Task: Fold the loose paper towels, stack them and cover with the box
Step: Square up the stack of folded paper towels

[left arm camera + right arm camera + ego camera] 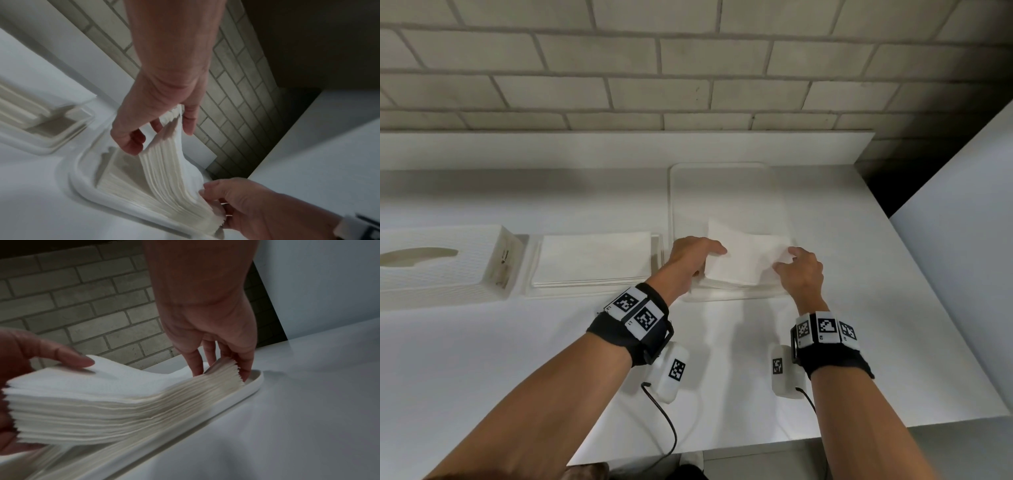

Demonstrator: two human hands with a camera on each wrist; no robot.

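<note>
White counter (482, 359) under a brick wall. The paper towels (739, 263) sit at the tray's (722, 178) near edge. My left hand (690, 257) and right hand (801, 270) pinch opposite ends, folding. Next: transfer onto the folded stack (592, 257), beside the box (438, 263).

Counter (482, 359) against brick wall (688, 68). On it, left to right — box (441, 263), base (528, 267) bearing a folded stack (592, 258), then tray (722, 185). Loose towels (743, 260) at tray's near end — left hand (688, 260) and right hand (799, 270) at either side.
</note>
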